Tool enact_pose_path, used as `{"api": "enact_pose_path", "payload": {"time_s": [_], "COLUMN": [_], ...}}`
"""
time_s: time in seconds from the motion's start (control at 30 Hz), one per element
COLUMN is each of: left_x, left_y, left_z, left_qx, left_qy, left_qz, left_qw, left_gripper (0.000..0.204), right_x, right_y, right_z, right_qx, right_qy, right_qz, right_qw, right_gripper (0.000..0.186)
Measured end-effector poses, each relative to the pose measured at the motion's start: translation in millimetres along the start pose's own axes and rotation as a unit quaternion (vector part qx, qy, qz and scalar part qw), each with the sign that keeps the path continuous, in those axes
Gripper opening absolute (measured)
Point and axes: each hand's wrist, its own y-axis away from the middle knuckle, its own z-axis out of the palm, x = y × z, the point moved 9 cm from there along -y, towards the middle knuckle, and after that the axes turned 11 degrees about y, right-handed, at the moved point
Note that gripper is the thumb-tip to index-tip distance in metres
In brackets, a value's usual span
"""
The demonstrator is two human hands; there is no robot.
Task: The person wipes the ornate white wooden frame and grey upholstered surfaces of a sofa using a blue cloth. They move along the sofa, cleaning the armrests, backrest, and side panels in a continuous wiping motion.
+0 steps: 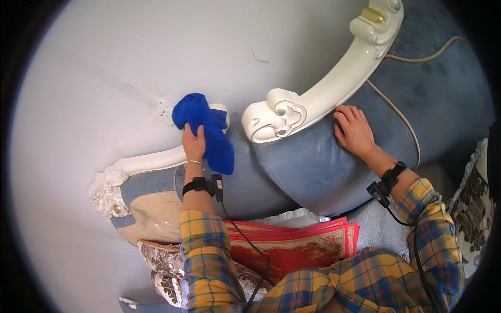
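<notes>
My left hand grips a blue cloth, which is draped over the end of a white carved sofa trim beside the wall. My right hand lies open on the blue-grey upholstery, its fingertips just below the second curved white carved piece. That piece ends in a scroll near the middle of the view and rises toward the upper right, where it has a gold detail.
A wall socket is behind the cloth. A beige cord runs across the upholstery at the right. Red patterned mats lie on the quilted seat in front of me, with patterned cushions at both sides.
</notes>
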Motion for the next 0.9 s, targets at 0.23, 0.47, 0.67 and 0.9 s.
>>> {"api": "enact_pose_path", "payload": {"time_s": [0.23, 0.47, 0.67, 0.9], "left_x": [17, 30, 28, -69], "left_y": [-23, -39, 3, 121], "left_z": [17, 26, 10, -32], "left_qx": [-0.071, -0.005, 0.093, 0.217], "left_qy": [-0.076, -0.124, -0.072, 0.646], "left_qz": [-0.017, -0.058, -0.055, -0.242], "left_qw": [0.994, 0.991, 0.992, 0.690], "left_gripper": [0.094, 0.088, 0.065, 0.056], "right_x": [-2, 3, 1, 1], "right_y": [-3, -5, -4, -4], "right_z": [-2, 1, 1, 0], "right_qx": [0.000, -0.015, -0.004, 0.001], "right_qy": [0.008, -0.012, 0.005, -0.009], "right_qz": [-0.005, 0.012, 0.006, 0.005], "right_qw": [1.000, 1.000, 1.000, 1.000], "right_gripper": [0.031, 0.032, 0.030, 0.028]}}
